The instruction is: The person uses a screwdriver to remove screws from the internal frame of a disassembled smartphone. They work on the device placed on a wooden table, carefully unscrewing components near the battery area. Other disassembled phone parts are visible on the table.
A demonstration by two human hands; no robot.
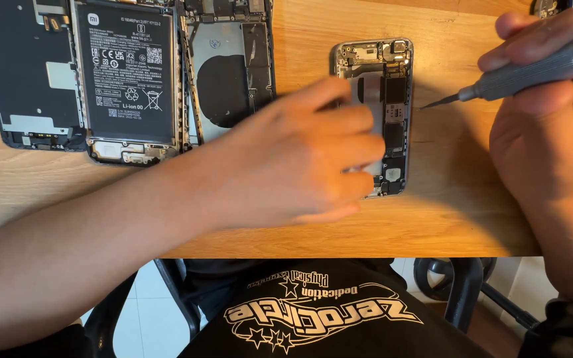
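Phone (392, 99) under left fingers (359, 149), screwdriver (532, 73) beside

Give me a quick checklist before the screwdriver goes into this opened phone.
1. Left hand steadying the opened phone: ok, fingers lie across it.
2. Right hand gripping the screwdriver: ok.
3. Screwdriver tip on a screw: not ok, it sits just off the phone's right edge.
4. Target screw visible: cannot tell, fingers cover part of the phone.
5. Phone flat on the wooden table: ok.
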